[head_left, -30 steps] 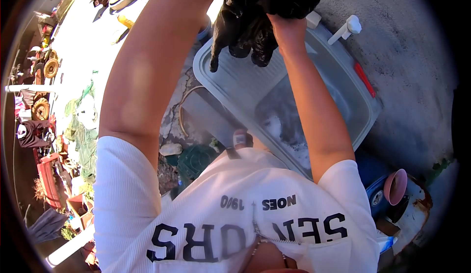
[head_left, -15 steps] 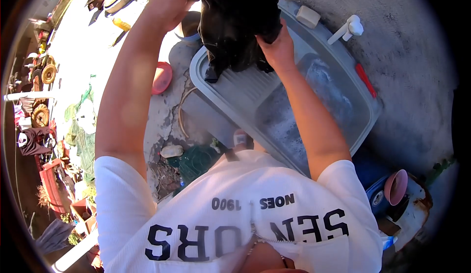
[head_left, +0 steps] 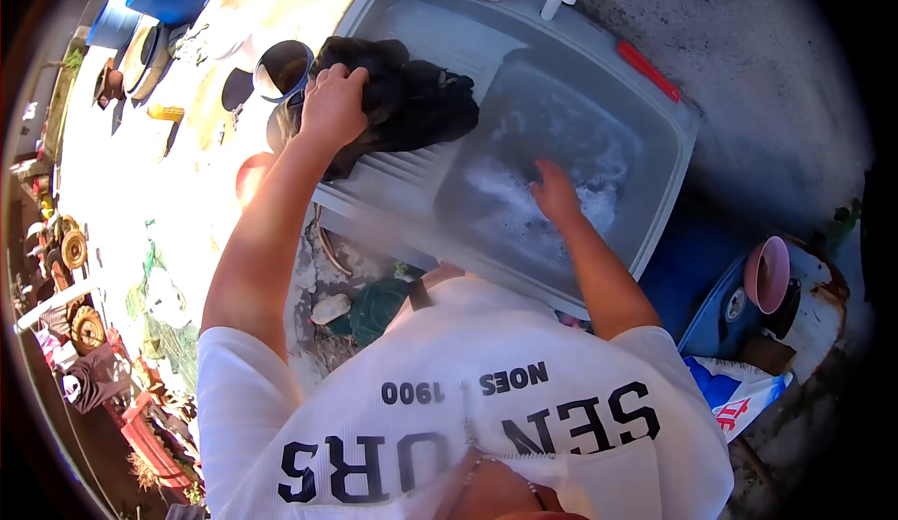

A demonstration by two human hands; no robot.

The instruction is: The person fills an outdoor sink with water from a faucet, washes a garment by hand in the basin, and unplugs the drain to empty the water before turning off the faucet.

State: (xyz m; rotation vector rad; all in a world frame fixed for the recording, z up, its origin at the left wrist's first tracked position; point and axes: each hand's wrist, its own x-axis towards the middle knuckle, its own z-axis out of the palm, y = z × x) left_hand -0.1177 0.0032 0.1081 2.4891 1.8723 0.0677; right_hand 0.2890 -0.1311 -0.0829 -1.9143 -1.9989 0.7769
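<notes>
Black crumpled cloth (head_left: 416, 99), with no clear long axis, lies on the ribbed grey sink (head_left: 412, 172), at ten o'clock from my empty, loosely extended right hand (head_left: 557, 193); my nearer left hand (head_left: 335, 107) curls over it, its grip hidden.

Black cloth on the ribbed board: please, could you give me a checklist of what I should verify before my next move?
1. Left hand on the black cloth: ok.
2. Firmness of its grip: cannot tell.
3. Black cloth clear of the sink's left rim: not ok, it overlaps there.
4. Right hand free of cloth: ok.
5. Suds in the basin: ok, present.
6. Right hand clear of the water: cannot tell.
</notes>
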